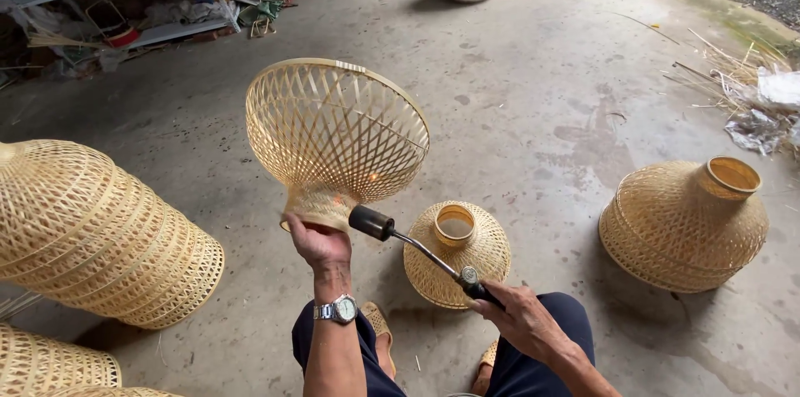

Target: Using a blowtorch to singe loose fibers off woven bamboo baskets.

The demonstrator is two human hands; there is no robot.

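The left hand (317,240) is closed around the narrow neck of an open-weave bamboo lampshade (337,134), held up above it: probably light, springy and crushable, so the denser neck suits gripping. The right hand (521,318) clasps a gas torch (417,249), nozzle just beside that neck.

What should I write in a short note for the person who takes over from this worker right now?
Left hand: holds a woven bamboo lampshade up by its narrow neck, wide mouth raised.
Right hand: grips the gas torch; its black nozzle points at the shade's neck.
Nearby: a stack of nested shades lies on the left, one shade stands on the concrete floor between the knees, another shade stands on the right.
Done or left: cannot tell which shades are already torched.
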